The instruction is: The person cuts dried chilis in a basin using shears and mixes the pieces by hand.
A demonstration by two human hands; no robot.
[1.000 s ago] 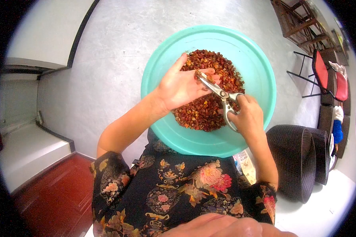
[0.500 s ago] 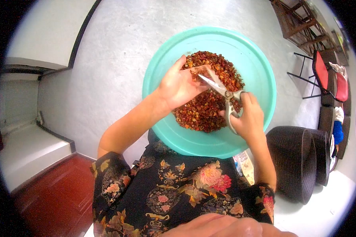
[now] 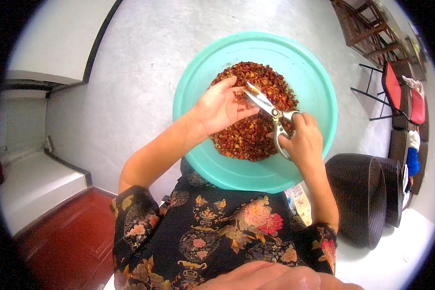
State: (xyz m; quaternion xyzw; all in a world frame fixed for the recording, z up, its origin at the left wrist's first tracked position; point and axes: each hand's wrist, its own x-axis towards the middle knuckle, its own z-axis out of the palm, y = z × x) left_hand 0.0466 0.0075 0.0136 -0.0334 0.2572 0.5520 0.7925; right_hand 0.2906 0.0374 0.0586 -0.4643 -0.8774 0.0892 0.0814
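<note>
A wide turquoise basin (image 3: 319, 92) rests in front of my lap, holding a broad pile of chopped dried red chili pieces (image 3: 249, 140). Above the pile's left side, my left hand (image 3: 220, 106) is turned palm up with its fingers spread; a few red bits show at the fingers. My right hand (image 3: 304, 140) grips the handles of a pair of metal scissors (image 3: 276, 113). Their blades are slightly parted and point up and left, towards the left fingertips. A small brownish piece lies by the blade tips; whether the fingers touch it I cannot tell.
Dark woven baskets (image 3: 355, 198) stand to the right of the basin. Farther right is a red folding chair (image 3: 391, 84), with wooden furniture (image 3: 367, 29) behind it. A printed packet (image 3: 299, 205) is partly hidden beside my right forearm.
My left hand's fingers have spread from a cupped shape, and fewer bits show in them. The scissors have shifted slightly left and up, still in my right hand.
</note>
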